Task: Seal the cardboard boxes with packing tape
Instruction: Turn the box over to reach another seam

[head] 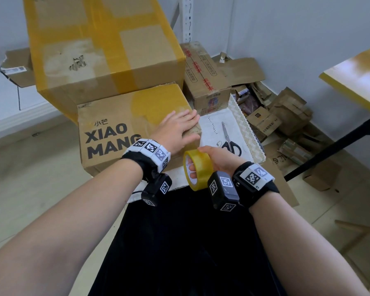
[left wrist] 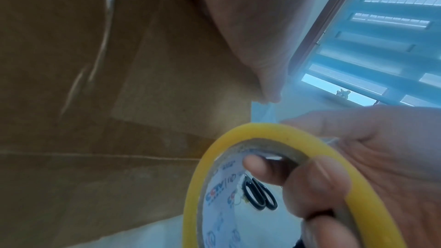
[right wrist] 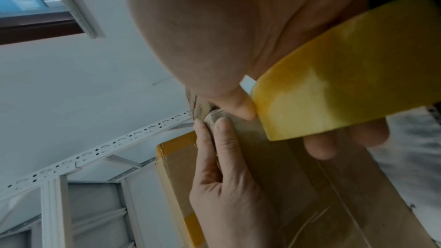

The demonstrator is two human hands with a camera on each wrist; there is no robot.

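Black-handled scissors (head: 230,139) are lying closed on a white cloth (head: 214,133) with a zigzag-trimmed edge.
A yellow-topped table (head: 359,80) is standing at right, a white slotted shelf upright (head: 188,18) is rising against the wall, and flattened cardboard scraps (head: 244,70) are resting beyond.

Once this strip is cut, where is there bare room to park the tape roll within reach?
The white cloth has a bare strip between the XIAO MANG box and the scissors; the roll in the right hand might just fit. The left hand covers the box's near corner. Right of the cloth is crowded with cardboard scraps.
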